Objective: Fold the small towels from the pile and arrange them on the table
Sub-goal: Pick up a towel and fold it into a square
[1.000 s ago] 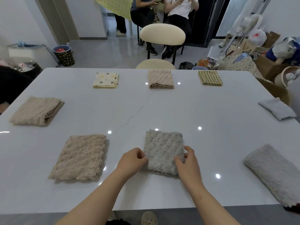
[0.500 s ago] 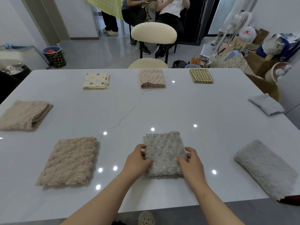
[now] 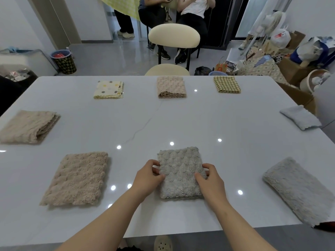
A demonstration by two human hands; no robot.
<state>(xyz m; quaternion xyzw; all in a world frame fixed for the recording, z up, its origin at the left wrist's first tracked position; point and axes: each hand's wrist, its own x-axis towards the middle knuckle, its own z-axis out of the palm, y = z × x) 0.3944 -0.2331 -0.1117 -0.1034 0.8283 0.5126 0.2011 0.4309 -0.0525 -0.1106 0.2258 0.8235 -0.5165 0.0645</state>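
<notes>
Seen from the head camera, a person's two bare hands meet on a folded gray towel [image 3: 180, 173] lying flat near the front edge of a white table [image 3: 181, 120], roughly at its middle. The left hand [image 3: 147, 178] pinches the towel's left edge, thumb on top and fingers curled against the side; the right hand [image 3: 211, 180] grips the right edge in the same manner, thumb pressed onto the nubby pile. Seven other folded cloths lie spread across the tabletop, none touching another. A beige towel [image 3: 78, 179] sits just left of the hands, and a second beige towel [image 3: 29, 126] lies farther back at the left edge. Along the far side run a polka-dot cloth [image 3: 109, 89], a third beige towel [image 3: 171, 87] and a green checked cloth [image 3: 226, 84]. At the right, a pale gray cloth [image 3: 301, 117] rests by the table's edge, while a fluffy gray towel [image 3: 297, 191] lies angled at the near right corner. Beyond the table stands a cream chair [image 3: 174, 36], with seated people behind it and a patterned bin [image 3: 64, 60] on the floor to the left.
</notes>
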